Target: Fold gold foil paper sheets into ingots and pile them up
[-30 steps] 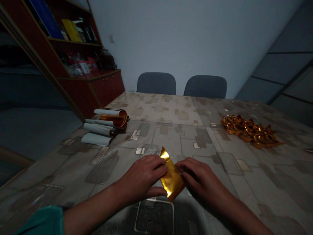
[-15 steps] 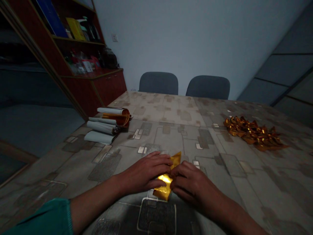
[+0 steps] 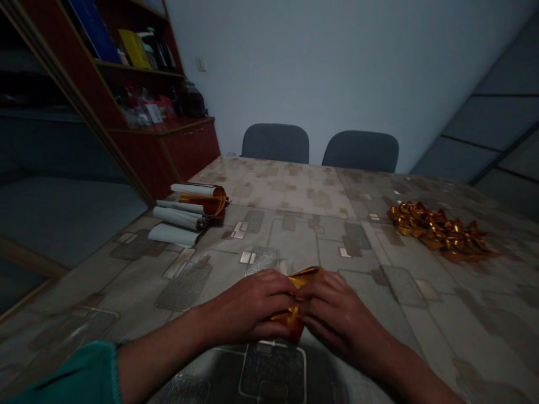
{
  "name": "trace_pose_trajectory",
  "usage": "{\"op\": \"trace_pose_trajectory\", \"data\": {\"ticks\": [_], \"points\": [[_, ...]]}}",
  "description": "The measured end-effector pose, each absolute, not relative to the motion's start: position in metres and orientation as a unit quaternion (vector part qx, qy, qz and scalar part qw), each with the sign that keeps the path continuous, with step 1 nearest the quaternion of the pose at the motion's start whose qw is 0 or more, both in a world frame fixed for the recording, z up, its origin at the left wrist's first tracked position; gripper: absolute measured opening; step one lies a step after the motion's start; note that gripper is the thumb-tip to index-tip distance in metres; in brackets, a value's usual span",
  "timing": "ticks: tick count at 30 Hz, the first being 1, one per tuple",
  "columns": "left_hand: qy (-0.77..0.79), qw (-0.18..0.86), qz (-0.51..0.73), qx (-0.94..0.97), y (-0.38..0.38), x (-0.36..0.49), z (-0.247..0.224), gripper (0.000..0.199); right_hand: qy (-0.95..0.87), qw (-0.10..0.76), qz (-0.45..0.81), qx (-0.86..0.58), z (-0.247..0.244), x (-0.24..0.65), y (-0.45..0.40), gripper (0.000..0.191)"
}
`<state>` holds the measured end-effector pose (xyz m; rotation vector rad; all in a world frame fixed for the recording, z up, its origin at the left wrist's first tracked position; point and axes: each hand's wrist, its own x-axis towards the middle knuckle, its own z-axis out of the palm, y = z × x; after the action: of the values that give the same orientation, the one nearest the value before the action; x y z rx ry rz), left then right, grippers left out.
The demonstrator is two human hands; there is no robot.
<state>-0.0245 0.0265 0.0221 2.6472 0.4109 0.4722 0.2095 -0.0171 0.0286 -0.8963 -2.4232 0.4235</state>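
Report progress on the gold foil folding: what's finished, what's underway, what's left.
Done: a heap of folded gold foil pieces lies at right. In hand: the left hand and right hand press a gold foil piece between them. Left: the white-backed rolled foil sheets at left.

Gold foil — mostly hidden by both hands

The gold foil sheet is mirror-bright and metallic, and the crumpled foil pieces near the bench's right edge glint the same way. The bench has a smooth, faintly glossy plastic cover. By its left edge lie sheets of matt white paper. The cabinet beyond is polished reddish wood, and the chairs look like matt grey cloth.
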Motion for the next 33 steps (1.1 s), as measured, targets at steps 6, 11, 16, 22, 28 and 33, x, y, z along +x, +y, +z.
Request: {"op": "trace_pose_trajectory", "data": {"ticks": [6,11,16,22,28,33], "points": [[0.109,0.252,0.148,0.950,0.024,-0.029,0.027,0.033,-0.830,0.337,0.164,-0.414,0.026,0.217,-0.015,0.021],[0.097,0.260,0.130,0.952,0.022,-0.030,0.031,0.025,-0.846,0.213,0.213,-0.439,0.018,0.208,-0.018,0.015],[0.092,0.169,0.152,0.970,0.020,-0.031,0.031,0.008,-0.847,0.172,0.194,-0.464,0.021,0.203,-0.023,0.010],[0.135,0.227,0.195,0.945,0.018,-0.034,0.022,0.018,-0.852,0.164,0.204,-0.454,0.035,0.205,-0.032,0.011],[0.264,0.294,0.209,0.895,0.017,-0.036,0.019,0.018,-0.859,0.164,0.199,-0.442,0.033,0.210,-0.037,0.032],[0.324,0.334,0.189,0.865,0.017,-0.036,0.024,0.020,-0.859,0.167,0.160,-0.457,0.023,0.206,-0.034,0.032]]}}
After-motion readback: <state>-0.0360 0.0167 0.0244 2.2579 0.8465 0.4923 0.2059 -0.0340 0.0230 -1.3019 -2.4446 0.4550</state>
